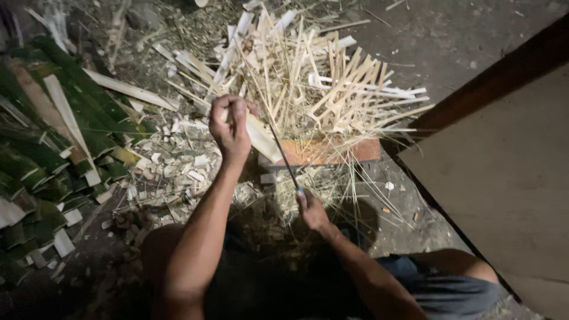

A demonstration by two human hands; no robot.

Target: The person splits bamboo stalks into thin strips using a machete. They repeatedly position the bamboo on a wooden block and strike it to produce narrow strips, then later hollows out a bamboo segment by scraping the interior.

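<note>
My left hand (230, 125) is closed around the top of a pale bamboo slat (262, 137) that stands tilted on an orange wooden block (332, 152). My right hand (310, 208) grips the handle of a long thin knife (283, 155). The blade slants up and to the left and lies against the slat. A heap of split pale bamboo sticks (320, 83) lies beyond the block.
Green bamboo skin strips (47, 154) are stacked at the left. Small pale offcuts (178, 166) litter the dirt floor. A flat wooden board (510, 178) with a dark edge fills the right side. My knees (450, 266) are at the bottom.
</note>
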